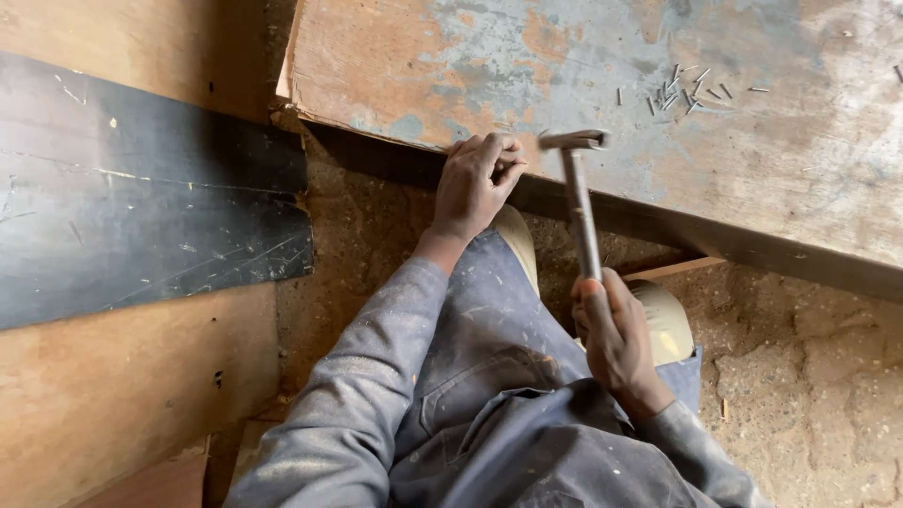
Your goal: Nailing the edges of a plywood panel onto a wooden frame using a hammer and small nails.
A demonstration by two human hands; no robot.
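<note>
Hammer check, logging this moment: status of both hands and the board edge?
Right hand gripping hammer, head at board edge. Left hand pinched at that edge, beside the head. Loose nails on board, clear of the strike.

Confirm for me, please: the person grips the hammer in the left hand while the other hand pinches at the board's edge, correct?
Not quite: the head view shows the hammer gripped in the right hand, while the left hand pinches at the edge of the worn board.
</note>
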